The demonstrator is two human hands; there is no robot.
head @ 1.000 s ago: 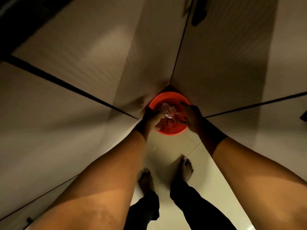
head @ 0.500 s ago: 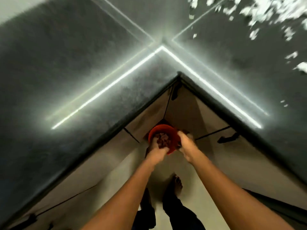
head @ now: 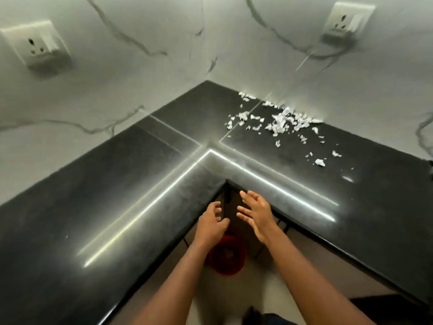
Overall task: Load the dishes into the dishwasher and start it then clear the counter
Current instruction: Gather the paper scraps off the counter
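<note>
Vs 0.5 s ago: both hands were down at the red bin (head: pixel 228 256). Now they're up at counter-edge height, off the bin, w/ nothing in them. View has tipped up too: wall (head: pixel 164 73) and both sockets now in frame, and more of the paper scraps.

Edges/room: black counter (head: pixel 117 195) is L-shaped; its inner corner (head: pixel 226 181) is the ref pt. The two front edges run from the corner to lower left and lower right, leaving a wedge of floor (head: pixel 257 289) below the corner. The bin stands on that floor straight below the corner, partly hidden by the L wrist. A dark cabinet handle (head: pixel 226 198) sits just under the corner. Paper scraps (head: pixel 281 123) lie on the counter up and right of the corner, well apart from it, most heaped against the wall. One socket (head: pixel 35 46) far upper left of the corner, the other socket (head: pixel 346 21) far upper right.

Hands: L hand (head: pixel 210 225) just below-left of the corner, over the counter edge, fingers loosely curled, holding nothing. R hand (head: pixel 256 213) just below-right, fingers spread and nearly straight, holding nothing; can't tell if it touches the edge. Hands near each other, not touching.
</note>
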